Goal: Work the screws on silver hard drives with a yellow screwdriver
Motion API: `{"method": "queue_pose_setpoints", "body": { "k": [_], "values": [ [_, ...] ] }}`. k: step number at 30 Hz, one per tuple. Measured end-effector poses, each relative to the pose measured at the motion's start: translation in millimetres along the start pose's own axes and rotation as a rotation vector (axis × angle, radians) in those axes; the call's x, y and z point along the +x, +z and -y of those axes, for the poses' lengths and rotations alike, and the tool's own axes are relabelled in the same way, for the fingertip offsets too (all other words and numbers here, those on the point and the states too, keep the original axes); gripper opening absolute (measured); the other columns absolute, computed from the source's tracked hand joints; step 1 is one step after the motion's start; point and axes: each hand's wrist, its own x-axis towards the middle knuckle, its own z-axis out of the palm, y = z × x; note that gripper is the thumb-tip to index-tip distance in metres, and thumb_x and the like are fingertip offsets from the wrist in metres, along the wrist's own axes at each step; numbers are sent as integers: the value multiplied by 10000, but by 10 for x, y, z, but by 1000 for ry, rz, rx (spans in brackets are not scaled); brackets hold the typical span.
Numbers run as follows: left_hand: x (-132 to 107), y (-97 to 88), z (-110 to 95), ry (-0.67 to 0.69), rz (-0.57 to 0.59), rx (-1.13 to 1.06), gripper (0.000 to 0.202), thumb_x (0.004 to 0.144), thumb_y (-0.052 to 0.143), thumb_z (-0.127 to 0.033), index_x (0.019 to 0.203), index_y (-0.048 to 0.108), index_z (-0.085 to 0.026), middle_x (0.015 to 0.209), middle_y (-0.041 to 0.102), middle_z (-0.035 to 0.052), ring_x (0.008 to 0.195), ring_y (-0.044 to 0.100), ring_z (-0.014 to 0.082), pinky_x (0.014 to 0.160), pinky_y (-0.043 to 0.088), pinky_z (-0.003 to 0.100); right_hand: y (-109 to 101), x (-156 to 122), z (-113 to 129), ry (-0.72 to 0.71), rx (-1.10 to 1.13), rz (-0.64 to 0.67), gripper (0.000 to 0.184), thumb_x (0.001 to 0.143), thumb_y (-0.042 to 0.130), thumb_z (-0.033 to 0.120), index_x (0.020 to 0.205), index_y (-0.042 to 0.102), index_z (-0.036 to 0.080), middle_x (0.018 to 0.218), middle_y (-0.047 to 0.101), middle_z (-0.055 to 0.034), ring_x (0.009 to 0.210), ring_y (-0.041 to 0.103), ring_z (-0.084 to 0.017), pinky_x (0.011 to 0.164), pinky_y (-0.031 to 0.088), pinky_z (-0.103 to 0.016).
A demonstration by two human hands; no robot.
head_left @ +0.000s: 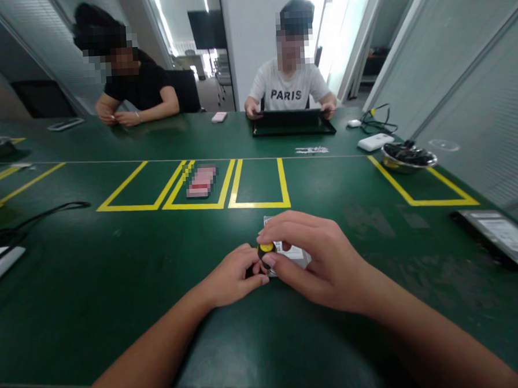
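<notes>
My right hand (pixel 317 257) grips a screwdriver (pixel 267 248), whose black handle with a yellow end points up toward me, between thumb and fingers. Under the hand lies a flat silver-grey piece with a white label (pixel 297 254), which looks like a hard drive; much of it is covered. My left hand (pixel 237 276) is closed beside the screwdriver's handle, its fingers curled at the left edge of the silver piece. What those fingers pinch is hidden. The screwdriver's shaft and tip are also out of sight.
Yellow tape (pixel 259 205) marks boxes on the green table, one holding a pink phone (pixel 201 181). At right are a metal bowl of black parts (pixel 408 156), a white box (pixel 375 142) and a labelled silver device (pixel 504 236). Black cables (pixel 38 214) lie left. Two people sit opposite, one holding a black panel (pixel 293 122).
</notes>
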Motion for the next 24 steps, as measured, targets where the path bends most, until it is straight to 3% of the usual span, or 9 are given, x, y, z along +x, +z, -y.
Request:
{"method": "queue_pose_setpoints", "body": {
  "k": [14,20,24],
  "values": [
    [-6,-9,-7,-26,-7,29,134,851,621,-321,882,623,-190,859,621,27,893,567,225,807,466,345,-34,21,9,35,-56,21,70,895,621,208,937,648,158,936,629,-64,867,575,-162,768,493,-301],
    [-6,-4,3,-31,15,22,127,852,620,-304,898,622,-186,875,630,22,874,573,211,802,469,338,-33,6,13,-24,-39,24,192,849,571,78,1014,661,117,1016,687,-91,979,613,-177,891,505,-326],
    [-11,-4,4,-33,4,25,125,851,624,-301,895,624,-184,891,637,30,895,576,218,810,472,343,-27,10,5,-31,-60,7,150,879,579,127,993,675,143,1065,662,-106,988,615,-178,860,526,-330]
  ]
}}
